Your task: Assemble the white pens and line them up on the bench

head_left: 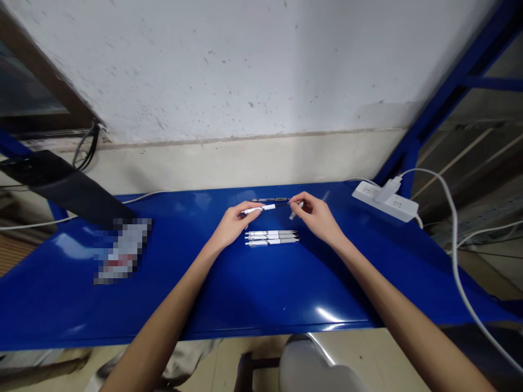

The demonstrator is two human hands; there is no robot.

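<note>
My left hand (pixel 237 220) is closed around a white pen barrel (pixel 265 208), held nearly level above the table. A thin dark refill (pixel 281 204) runs from the barrel's right end to the fingertips of my right hand (pixel 312 212), which pinch it. A small clear-and-grey pen part (pixel 295 211) also sits in my right hand, partly covered by the fingers. Below the hands several white pens (pixel 272 238) lie side by side, dark tips to the right. Just behind the hands lies a thin dark pen or refill (pixel 269 200); which one I cannot tell.
The blue table (pixel 261 294) meets the wall at the back. A white power strip (pixel 384 201) with a plug and cable (pixel 453 239) is at the right. A black upright object (pixel 69 185) and a blurred-out packet (pixel 125 253) are at the left. A grey stool (pixel 314 365) stands below the front edge.
</note>
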